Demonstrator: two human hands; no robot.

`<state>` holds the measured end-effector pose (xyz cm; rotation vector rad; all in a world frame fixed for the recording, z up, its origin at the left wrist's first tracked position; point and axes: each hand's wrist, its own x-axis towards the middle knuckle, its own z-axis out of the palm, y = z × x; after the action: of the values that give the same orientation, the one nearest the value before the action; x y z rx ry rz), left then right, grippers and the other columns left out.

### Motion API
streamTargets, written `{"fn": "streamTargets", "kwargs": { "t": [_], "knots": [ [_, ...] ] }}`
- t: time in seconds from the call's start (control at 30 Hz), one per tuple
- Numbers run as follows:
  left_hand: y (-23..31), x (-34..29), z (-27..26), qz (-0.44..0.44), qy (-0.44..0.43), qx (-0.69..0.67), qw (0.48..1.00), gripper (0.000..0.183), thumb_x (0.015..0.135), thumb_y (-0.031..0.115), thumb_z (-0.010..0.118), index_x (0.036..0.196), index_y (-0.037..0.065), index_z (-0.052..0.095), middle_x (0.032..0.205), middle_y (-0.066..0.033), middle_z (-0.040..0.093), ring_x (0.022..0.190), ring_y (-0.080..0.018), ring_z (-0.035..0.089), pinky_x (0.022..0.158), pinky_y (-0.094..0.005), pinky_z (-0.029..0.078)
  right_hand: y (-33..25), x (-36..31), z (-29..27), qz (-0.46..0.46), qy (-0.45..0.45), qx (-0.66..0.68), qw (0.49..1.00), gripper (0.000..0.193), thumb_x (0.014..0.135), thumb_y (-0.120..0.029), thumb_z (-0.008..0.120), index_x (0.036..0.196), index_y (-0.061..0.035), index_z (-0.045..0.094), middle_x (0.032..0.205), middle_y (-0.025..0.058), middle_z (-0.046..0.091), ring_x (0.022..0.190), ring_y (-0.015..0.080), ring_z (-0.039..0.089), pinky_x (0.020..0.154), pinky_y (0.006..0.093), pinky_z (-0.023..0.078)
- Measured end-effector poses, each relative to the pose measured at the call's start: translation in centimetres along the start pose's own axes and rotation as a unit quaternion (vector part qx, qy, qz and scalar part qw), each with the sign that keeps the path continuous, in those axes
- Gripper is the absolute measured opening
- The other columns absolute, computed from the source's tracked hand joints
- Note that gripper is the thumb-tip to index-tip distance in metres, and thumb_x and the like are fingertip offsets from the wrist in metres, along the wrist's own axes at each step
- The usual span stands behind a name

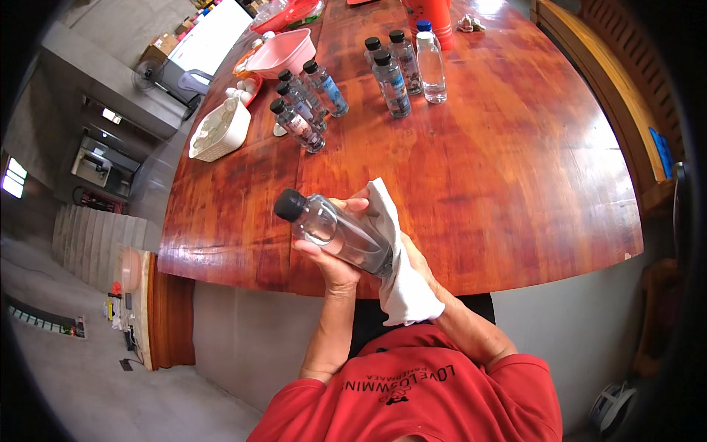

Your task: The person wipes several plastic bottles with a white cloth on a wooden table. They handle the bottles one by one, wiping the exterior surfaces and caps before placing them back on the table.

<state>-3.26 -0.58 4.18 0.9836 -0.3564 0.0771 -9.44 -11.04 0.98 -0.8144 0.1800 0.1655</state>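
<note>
A clear plastic bottle point(350, 239) with a black cap lies tilted in my left hand point(335, 271), its cap pointing up and to the left. My left fingers and thumb wrap around its body. Against the bottle's base presses a white cloth point(406, 293), which my right hand point(418, 259) holds from behind. Most of my right fingers are hidden by the cloth. Both hands are above the near edge of the wooden table point(501, 199).
Several black-capped bottles point(302, 132) stand at the left middle. Farther right are more black-capped bottles point(392, 85), a white-capped bottle point(431, 70) and a blue-capped one. A white basket point(221, 144), a pink basin point(283, 53) and a red bucket point(436, 18) stand farther off. A wooden bench point(607, 81) is at right.
</note>
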Motion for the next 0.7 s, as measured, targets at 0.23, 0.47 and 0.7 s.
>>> {"fn": "streamTargets", "kwargs": {
  "t": [0.23,0.47,0.7],
  "knots": [
    [-0.1,0.5,0.6,0.015,0.079,0.005,0.997,0.088,0.072,0.084,0.039,0.106,0.003,0.049,0.097,-0.0154,0.062,0.105,-0.0294,0.057,0.09,-0.044,0.046,0.2,-1.7,-0.5,0.111,-0.018,0.138,0.984,0.045,0.095,-0.048,0.045,0.112,-0.0063,0.052,0.085,0.0002,0.055,0.075,0.0064,0.052,0.062,0.0203,0.045],
    [-0.8,-0.3,2.4,0.102,0.092,0.088,0.987,0.088,0.073,0.086,0.029,0.103,0.005,0.047,0.09,-0.0103,0.058,0.09,-0.0247,0.06,0.084,-0.0428,0.049,-0.2,-2.2,-0.3,-0.014,0.004,0.054,0.998,0.032,0.094,-0.03,0.056,0.11,-0.0026,0.055,0.088,0.0016,0.061,0.075,0.0084,0.058,0.067,0.0246,0.049],
    [-0.3,0.0,0.4,0.047,0.078,0.091,0.992,0.086,0.074,0.084,0.03,0.103,0.004,0.047,0.087,-0.0101,0.06,0.084,-0.0257,0.062,0.08,-0.0427,0.052,-0.3,-2.8,-1.4,-0.209,0.082,-0.214,0.951,0.021,0.083,-0.009,0.068,0.1,-0.0006,0.059,0.084,0.0053,0.061,0.075,0.013,0.058,0.068,0.0277,0.048]
  ]
}}
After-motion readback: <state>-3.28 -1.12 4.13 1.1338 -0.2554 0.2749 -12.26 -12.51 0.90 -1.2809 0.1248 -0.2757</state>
